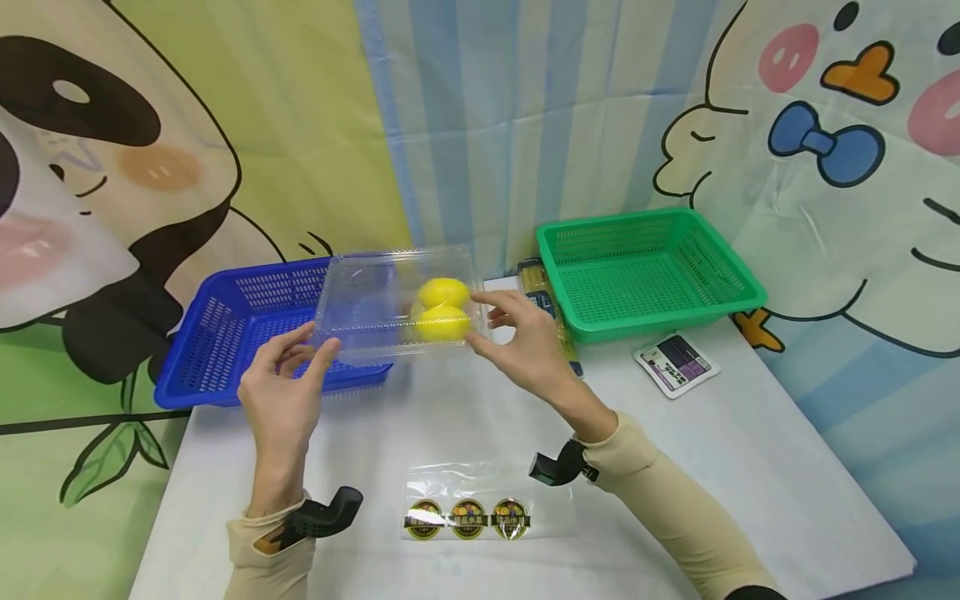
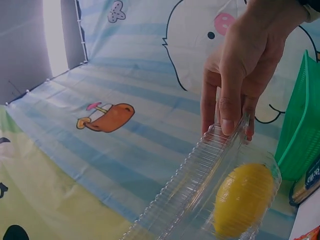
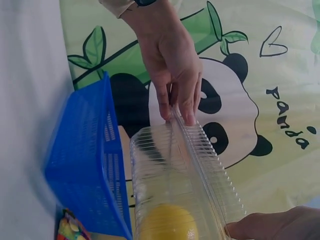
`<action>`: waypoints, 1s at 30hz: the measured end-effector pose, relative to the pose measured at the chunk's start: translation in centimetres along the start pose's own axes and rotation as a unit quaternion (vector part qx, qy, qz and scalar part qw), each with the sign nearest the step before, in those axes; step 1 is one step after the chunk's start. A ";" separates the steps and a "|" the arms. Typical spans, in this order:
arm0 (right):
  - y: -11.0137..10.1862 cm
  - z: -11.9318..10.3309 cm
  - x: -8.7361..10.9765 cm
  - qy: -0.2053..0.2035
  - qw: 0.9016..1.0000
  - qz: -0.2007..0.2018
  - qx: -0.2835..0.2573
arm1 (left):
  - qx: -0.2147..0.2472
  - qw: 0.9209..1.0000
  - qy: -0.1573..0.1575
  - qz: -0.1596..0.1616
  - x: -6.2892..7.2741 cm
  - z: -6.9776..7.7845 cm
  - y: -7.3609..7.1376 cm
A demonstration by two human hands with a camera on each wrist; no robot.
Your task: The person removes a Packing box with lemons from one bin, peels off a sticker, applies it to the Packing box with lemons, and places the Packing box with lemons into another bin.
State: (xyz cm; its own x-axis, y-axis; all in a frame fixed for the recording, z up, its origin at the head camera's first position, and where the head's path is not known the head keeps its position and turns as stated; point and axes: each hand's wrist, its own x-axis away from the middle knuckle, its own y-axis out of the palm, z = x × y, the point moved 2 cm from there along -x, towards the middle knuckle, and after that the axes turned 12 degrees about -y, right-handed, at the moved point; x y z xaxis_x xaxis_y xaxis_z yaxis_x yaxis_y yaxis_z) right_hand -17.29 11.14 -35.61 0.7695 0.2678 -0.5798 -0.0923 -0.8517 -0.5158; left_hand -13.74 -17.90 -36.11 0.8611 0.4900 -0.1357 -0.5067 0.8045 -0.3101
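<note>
1. Cartoon-printed curtains (image 1: 480, 108) stand behind a white desk (image 1: 750, 467), with the goods mostly toward its back, which probably leaves room for the person's arms in front.
2. Raised off the desk, a clear plastic box (image 1: 367, 308) hangs between the two hands; it overlaps the blue basket (image 1: 210, 367) in the head view, though the right wrist view shows it apart.
3. On its left edge, the left grip (image 1: 281, 379) pinches the rim; opposite, the right grip (image 1: 517, 342) pinches the other edge, thumb on one face and fingers on the other. Holding both ends likely steadies the thin plastic without squashing it.
4. Two yellow lemons (image 1: 443, 323) sit together toward the box's right side, so the right grip may bear more weight.
5. Along the green basket (image 1: 750, 292) lies a pasta packet (image 1: 536, 283), with a white sachet (image 1: 677, 365) just in front of that basket.
6. Near the front, a clear sheet with three round stickers (image 1: 468, 518) lies flat, perhaps for easy reach.
</note>
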 end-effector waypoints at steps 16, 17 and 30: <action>-3.0 2.1 4.8 0.011 1.000 0.008 0.004 | 0.056 0.994 0.032 -0.091 2.5 -1.7 2.3; -3.2 2.3 5.1 0.012 1.000 0.009 0.005 | 0.057 0.993 0.034 -0.096 2.7 -1.9 2.4; -3.8 4.0 8.4 -0.002 1.000 0.013 0.026 | 0.021 0.988 0.039 -0.146 4.4 -4.0 3.3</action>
State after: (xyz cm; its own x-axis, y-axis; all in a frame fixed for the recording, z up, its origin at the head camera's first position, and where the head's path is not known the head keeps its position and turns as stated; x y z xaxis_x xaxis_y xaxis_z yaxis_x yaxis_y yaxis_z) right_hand -13.06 18.41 -41.06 0.7639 0.2485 -0.5956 -0.1444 -0.8337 -0.5330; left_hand -11.46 -14.39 -41.48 0.9708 0.2085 -0.1189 -0.2357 0.9216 -0.3084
